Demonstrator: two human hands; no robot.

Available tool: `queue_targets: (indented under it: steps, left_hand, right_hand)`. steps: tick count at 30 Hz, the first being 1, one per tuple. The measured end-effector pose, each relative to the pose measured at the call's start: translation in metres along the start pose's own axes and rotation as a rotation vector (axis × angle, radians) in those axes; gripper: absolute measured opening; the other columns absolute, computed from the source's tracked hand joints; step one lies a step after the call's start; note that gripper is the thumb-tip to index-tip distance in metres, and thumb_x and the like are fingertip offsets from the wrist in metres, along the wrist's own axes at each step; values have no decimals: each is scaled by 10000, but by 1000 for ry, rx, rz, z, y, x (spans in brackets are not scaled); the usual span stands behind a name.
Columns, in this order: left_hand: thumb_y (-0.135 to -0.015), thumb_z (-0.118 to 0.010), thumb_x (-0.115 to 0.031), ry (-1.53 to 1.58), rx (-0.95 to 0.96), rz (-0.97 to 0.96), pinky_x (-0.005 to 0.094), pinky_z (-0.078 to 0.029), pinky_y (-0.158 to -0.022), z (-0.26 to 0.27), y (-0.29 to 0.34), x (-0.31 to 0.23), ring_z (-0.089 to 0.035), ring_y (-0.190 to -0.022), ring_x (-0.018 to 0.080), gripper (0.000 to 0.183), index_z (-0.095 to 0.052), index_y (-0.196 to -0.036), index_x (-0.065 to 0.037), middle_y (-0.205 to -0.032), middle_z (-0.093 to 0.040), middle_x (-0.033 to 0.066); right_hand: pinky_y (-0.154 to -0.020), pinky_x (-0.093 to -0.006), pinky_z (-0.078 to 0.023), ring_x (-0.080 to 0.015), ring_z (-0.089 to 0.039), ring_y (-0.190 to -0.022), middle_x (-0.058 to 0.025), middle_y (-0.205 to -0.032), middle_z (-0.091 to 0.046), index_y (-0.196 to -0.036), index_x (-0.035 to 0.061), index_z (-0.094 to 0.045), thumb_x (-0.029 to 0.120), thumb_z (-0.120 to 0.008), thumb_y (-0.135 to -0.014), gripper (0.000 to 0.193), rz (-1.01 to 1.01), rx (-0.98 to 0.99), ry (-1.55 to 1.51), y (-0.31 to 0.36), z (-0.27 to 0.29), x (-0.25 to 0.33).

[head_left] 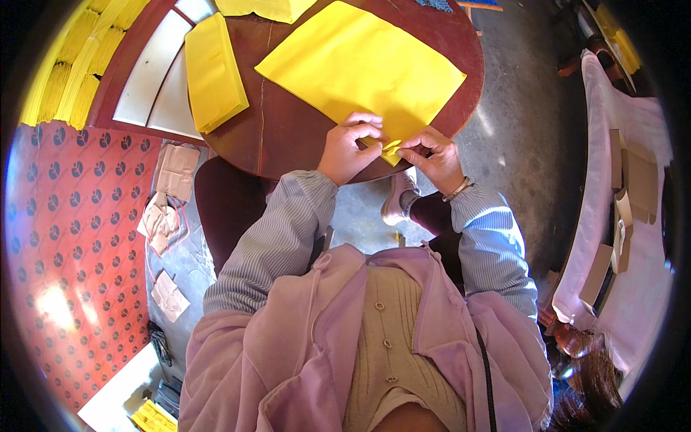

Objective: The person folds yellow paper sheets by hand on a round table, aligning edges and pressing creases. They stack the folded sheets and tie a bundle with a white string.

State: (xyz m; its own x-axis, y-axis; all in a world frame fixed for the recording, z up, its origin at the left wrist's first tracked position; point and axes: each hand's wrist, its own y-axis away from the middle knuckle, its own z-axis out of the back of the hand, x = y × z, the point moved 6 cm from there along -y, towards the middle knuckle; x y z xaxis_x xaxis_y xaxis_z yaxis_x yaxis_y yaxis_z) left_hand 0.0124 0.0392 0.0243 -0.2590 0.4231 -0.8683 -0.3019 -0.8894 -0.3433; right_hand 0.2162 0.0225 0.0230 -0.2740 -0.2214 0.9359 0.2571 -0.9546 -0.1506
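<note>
A large yellow paper-like sheet (367, 61) lies flat on the round dark red table (288, 137), one corner toward me. At that near corner the material is creased and partly folded up. My left hand (347, 150) is closed at the corner's left side, its thumb and forefinger on the yellow edge. From the right, my right hand (437, 160) pinches the same corner between thumb and fingertips. Between the two hands a small folded yellow flap stands up. The tips of some fingers are hidden by the folds.
A folded yellow stack (214, 72) lies at the table's left, and another yellow piece (266, 7) at the far edge. Yellow bundles (68, 65) are piled at the far left. Flattened brown cardboard (637, 180) rests on a pink cloth (590, 129) at right.
</note>
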Motion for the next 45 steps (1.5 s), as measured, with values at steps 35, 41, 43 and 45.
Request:
queue_targets:
  steps: [35,41,43,45]
  left_hand:
    - [-857,-820,-133,-54,-100,167,330,-570,-863,-4,0,9,-733,-1022,251,171,-770,-956,-3,-1170,-737,139]
    - [-872,-790,-110,-33,-75,132,331,-572,-859,-3,0,10,-731,-1030,249,153,-764,-974,1,-1182,-732,136]
    - [-870,-778,-96,-13,-50,121,334,-572,-866,-2,0,11,-730,-1034,253,143,-760,-973,1,-1192,-728,141]
    - [-861,-773,-85,-2,-26,39,341,-571,-879,1,-1,7,-730,-1036,261,134,-756,-962,1,-1194,-725,144]
  right_hand:
    - [-678,-262,-547,-119,-676,-742,-60,-915,-695,-1029,17,-772,21,-829,-866,172,133,-23,175,8,1,10]
    - [-683,-251,-540,-108,-672,-745,-48,-894,-702,-980,10,-773,44,-837,-869,132,97,-58,137,5,1,8]
    - [-674,-246,-534,-98,-665,-741,-35,-886,-701,-957,11,-766,51,-838,-872,118,39,-60,95,5,2,4]
    - [-667,-242,-529,-87,-659,-739,-24,-886,-700,-932,16,-757,55,-837,-877,104,35,-63,91,4,2,2]
